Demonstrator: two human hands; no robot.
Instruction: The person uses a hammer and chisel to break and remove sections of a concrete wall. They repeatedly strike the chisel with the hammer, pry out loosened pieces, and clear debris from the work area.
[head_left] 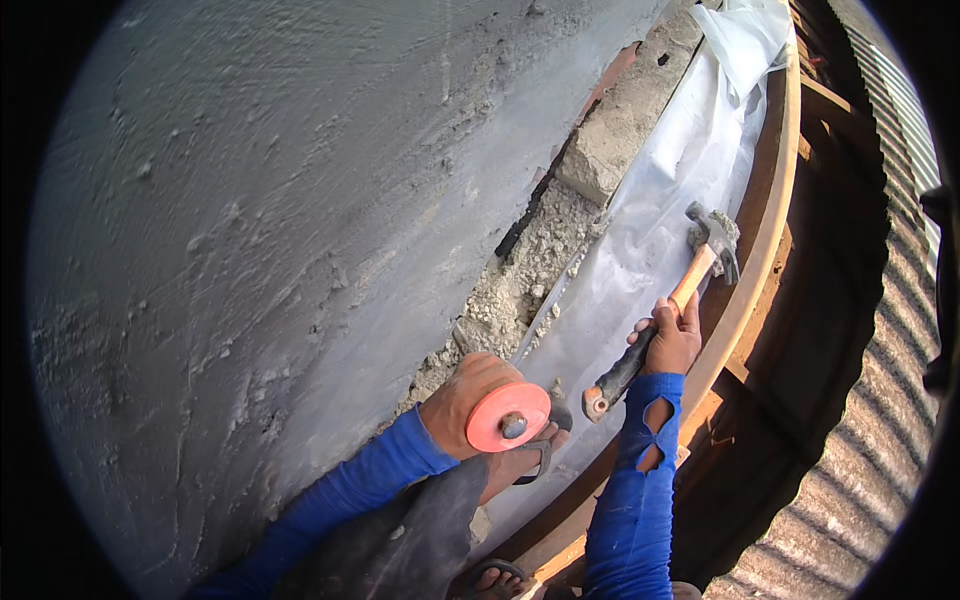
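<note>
My left hand [468,388] is closed round a chisel [513,426], whose round red hand guard and metal striking end face up. Its shaft and tip are hidden below the guard and hand. Broken, crumbly concrete [515,275] lies just beyond this hand, along the foot of the grey plastered wall [250,200]. In my right hand [674,342] is a claw hammer [690,280], gripped on its wood and black handle. The hammer's head points away from me, over the clear plastic sheet [640,250], apart from the chisel.
A more solid concrete block [605,150] continues along the wall farther off. A curved wooden board [780,190] edges the sheet on the right. Past it lie a dark gap with timbers and a corrugated roof [820,510]. My sandalled foot [515,465] is beside the left hand.
</note>
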